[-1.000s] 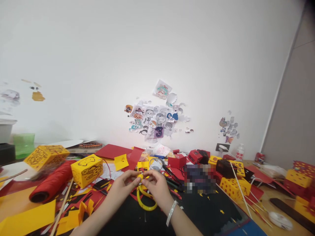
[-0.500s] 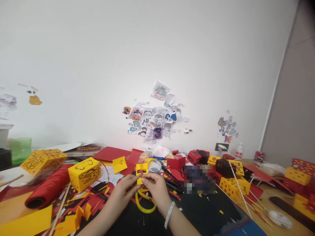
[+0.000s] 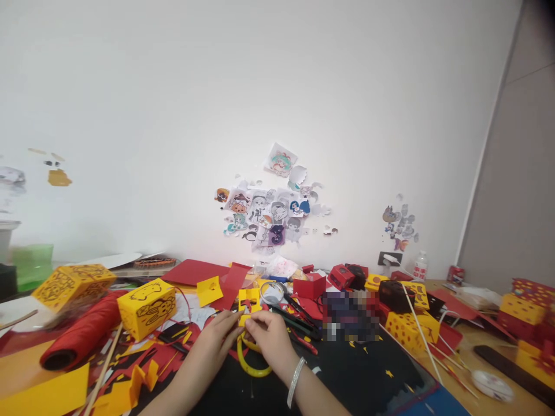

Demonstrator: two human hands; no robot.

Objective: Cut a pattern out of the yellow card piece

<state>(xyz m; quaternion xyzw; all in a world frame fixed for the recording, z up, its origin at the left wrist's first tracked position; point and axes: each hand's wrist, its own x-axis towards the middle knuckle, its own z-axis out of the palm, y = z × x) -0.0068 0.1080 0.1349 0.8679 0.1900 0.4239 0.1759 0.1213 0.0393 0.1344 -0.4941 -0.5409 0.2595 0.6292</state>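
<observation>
my left hand [image 3: 219,338] and right hand [image 3: 269,338] drew closer together. the yellow cut-out [image 3: 249,300] they pinch now stands taller above them, yellow ring [image 3: 249,370] more covered.

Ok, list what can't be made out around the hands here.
All in the head view.
The left hand and right hand cover whatever their fingertips pinch.
Yellow loop: upper end hidden under the right hand.
Patch right of the hands: pixelated, contents unreadable.
Wall stickers: too small for detail.
</observation>
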